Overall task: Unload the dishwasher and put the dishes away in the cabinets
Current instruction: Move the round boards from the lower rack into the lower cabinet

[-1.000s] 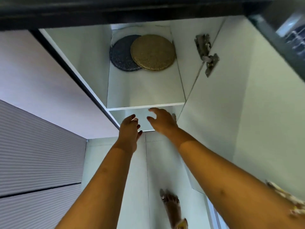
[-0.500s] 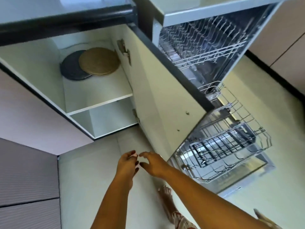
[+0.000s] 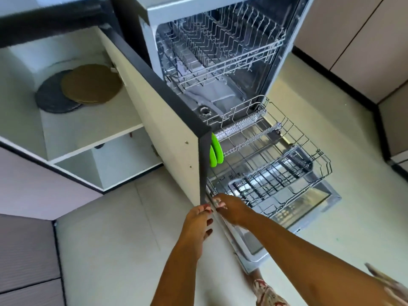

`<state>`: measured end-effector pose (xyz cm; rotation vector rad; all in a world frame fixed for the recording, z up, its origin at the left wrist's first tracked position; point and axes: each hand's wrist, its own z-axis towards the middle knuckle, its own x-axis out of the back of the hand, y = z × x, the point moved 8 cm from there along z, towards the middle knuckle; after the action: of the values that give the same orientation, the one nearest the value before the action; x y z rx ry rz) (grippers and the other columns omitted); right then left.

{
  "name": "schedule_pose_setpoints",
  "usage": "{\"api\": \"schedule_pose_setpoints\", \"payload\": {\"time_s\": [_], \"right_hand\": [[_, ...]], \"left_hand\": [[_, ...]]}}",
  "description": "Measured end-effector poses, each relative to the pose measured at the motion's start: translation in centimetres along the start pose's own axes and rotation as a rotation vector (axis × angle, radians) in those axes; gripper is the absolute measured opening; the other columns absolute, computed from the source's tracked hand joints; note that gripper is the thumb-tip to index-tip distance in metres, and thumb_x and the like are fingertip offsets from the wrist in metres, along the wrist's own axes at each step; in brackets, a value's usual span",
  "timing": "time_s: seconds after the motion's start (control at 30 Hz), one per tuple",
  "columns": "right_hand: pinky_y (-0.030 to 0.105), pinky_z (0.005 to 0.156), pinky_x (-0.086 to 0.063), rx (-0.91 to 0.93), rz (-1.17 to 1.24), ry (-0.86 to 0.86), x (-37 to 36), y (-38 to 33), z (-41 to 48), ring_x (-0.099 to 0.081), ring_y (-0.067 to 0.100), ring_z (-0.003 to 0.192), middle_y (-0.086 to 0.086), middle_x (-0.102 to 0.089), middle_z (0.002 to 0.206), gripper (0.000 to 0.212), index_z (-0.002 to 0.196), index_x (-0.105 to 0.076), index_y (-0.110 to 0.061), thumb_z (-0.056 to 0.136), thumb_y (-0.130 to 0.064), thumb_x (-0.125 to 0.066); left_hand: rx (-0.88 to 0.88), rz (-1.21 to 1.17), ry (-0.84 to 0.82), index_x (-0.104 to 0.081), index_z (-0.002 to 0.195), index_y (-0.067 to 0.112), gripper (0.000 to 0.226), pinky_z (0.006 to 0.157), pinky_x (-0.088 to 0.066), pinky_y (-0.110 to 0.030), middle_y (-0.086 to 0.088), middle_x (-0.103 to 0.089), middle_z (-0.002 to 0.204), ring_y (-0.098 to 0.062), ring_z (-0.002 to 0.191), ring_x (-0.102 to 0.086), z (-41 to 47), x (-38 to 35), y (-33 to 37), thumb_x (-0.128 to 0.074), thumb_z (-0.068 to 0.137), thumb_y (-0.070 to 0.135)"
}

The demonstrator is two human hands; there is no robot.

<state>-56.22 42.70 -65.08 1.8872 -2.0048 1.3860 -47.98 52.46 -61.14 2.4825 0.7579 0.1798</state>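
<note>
The dishwasher (image 3: 278,69) stands open, its upper rack (image 3: 220,47) bare. Its lower rack (image 3: 293,160) is pulled out over the dropped door, and two green items (image 3: 215,151) stand at its left, partly hidden behind the cabinet door (image 3: 159,120). That door hangs open beside the cabinet shelf (image 3: 92,131), where a gold round mat (image 3: 91,83) overlaps a dark grey one (image 3: 50,98). My left hand (image 3: 198,221) and right hand (image 3: 231,208) are close together at the door's lower corner, both holding nothing, fingers loosely bent.
Beige floor tiles (image 3: 331,228) surround the dishwasher. Tall beige cabinet fronts (image 3: 364,40) line the right side. A grey ribbed panel (image 3: 26,250) is at lower left. My foot (image 3: 265,290) is on the floor below my arms.
The view has swung from the cabinet shelf over to the open dishwasher. Both hands have come down from the shelf's front edge to the lower corner of the cabinet door.
</note>
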Motion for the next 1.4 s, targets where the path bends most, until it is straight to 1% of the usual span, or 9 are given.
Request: {"api": "schedule_pose_setpoints", "payload": {"time_s": [0.2, 0.37, 0.5, 0.7, 0.8, 0.9, 1.13, 1.27, 1.4], "right_hand": [[0.027, 0.099, -0.04, 0.001, -0.002, 0.043, 4.3, 2.5, 3.4, -0.054, 0.022, 0.12, 0.009, -0.058, 0.131, 0.032, 0.127, -0.056, -0.01, 0.095, -0.014, -0.051], [0.026, 0.098, -0.041, -0.018, 0.06, 0.112, 8.2, 4.1, 8.3, -0.056, 0.022, 0.117, 0.012, -0.061, 0.126, 0.031, 0.124, -0.058, -0.006, 0.094, -0.012, -0.052], [0.032, 0.102, -0.041, -0.05, 0.077, 0.185, 10.4, 4.7, 13.2, -0.055, 0.025, 0.12, 0.011, -0.058, 0.13, 0.034, 0.127, -0.055, -0.01, 0.093, -0.013, -0.052], [0.039, 0.108, -0.037, -0.102, 0.034, 0.192, 12.0, 5.3, 20.0, -0.042, 0.034, 0.131, 0.018, -0.04, 0.145, 0.059, 0.143, -0.034, -0.009, 0.09, -0.019, -0.058], [0.042, 0.107, -0.037, -0.111, -0.004, 0.185, 12.4, 5.4, 22.8, -0.041, 0.038, 0.131, 0.02, -0.036, 0.146, 0.068, 0.146, -0.025, -0.007, 0.089, -0.021, -0.059], [0.042, 0.103, -0.04, -0.113, -0.032, 0.115, 11.7, 5.4, 25.0, -0.045, 0.039, 0.126, 0.022, -0.042, 0.141, 0.074, 0.147, -0.023, -0.005, 0.087, -0.023, -0.064], [0.037, 0.096, -0.047, -0.082, 0.062, 0.077, 9.9, 4.7, 27.7, -0.056, 0.031, 0.115, 0.016, -0.059, 0.123, 0.039, 0.126, -0.051, -0.007, 0.089, -0.016, -0.06], [0.036, 0.081, -0.051, -0.106, 0.206, 0.223, 11.2, 5.6, 27.4, -0.062, 0.028, 0.1, 0.012, -0.065, 0.11, 0.025, 0.112, -0.058, -0.016, 0.088, -0.019, -0.062], [0.025, 0.074, -0.045, -0.005, 0.4, 0.397, 14.2, 5.0, 24.3, -0.059, 0.014, 0.089, 0.007, -0.066, 0.111, 0.027, 0.117, -0.06, -0.014, 0.09, -0.02, -0.06]], "left_hand": [[0.024, 0.091, -0.058, -0.056, 0.084, 0.022, 0.022, 0.092, -0.045, -0.036, -0.001, -0.058, 0.087, -0.019, 0.095, -0.053, 2.4, -5.3, 1.0, -0.043, 0.099, 0.011], [0.044, 0.058, -0.058, -0.055, 0.082, 0.022, 0.026, 0.065, -0.042, -0.024, -0.002, -0.053, 0.079, -0.013, 0.071, -0.048, 5.1, -9.0, 3.0, -0.04, 0.098, 0.007], [-0.031, -0.008, 0.037, -0.057, 0.095, 0.02, 0.021, 0.07, -0.048, -0.029, -0.007, -0.057, 0.101, -0.017, 0.086, -0.054, 8.1, -10.2, 5.4, -0.042, 0.097, 0.006], [-0.098, -0.176, 0.204, -0.057, 0.11, 0.017, 0.025, 0.072, -0.047, -0.029, -0.013, -0.059, 0.122, -0.016, 0.09, -0.053, 13.5, -11.1, 6.9, -0.043, 0.096, 0.003], [-0.078, -0.254, 0.257, -0.057, 0.117, 0.016, 0.03, 0.069, -0.046, -0.028, -0.012, -0.057, 0.126, -0.018, 0.096, -0.053, 15.7, -11.4, 7.1, -0.041, 0.097, 0.001], [-0.055, -0.303, 0.309, -0.057, 0.11, 0.018, 0.028, 0.079, -0.045, -0.034, -0.01, -0.057, 0.124, -0.022, 0.107, -0.053, 16.9, -11.1, 7.4, -0.04, 0.097, 0.0], [-0.017, -0.357, 0.331, -0.055, 0.106, 0.019, 0.026, 0.082, -0.044, -0.034, -0.011, -0.057, 0.124, -0.023, 0.11, -0.054, 19.0, -10.5, 8.1, -0.039, 0.097, 0.001], [0.011, -0.343, 0.374, -0.057, 0.104, 0.023, 0.022, 0.074, -0.049, -0.029, -0.009, -0.058, 0.12, -0.023, 0.109, -0.056, 20.1, -10.1, 8.0, -0.043, 0.098, 0.007], [-0.055, -0.376, 0.382, -0.057, 0.106, 0.022, 0.016, 0.073, -0.049, -0.029, -0.006, -0.057, 0.119, -0.021, 0.109, -0.054, 20.4, -9.8, 9.2, -0.043, 0.099, 0.019]]}}
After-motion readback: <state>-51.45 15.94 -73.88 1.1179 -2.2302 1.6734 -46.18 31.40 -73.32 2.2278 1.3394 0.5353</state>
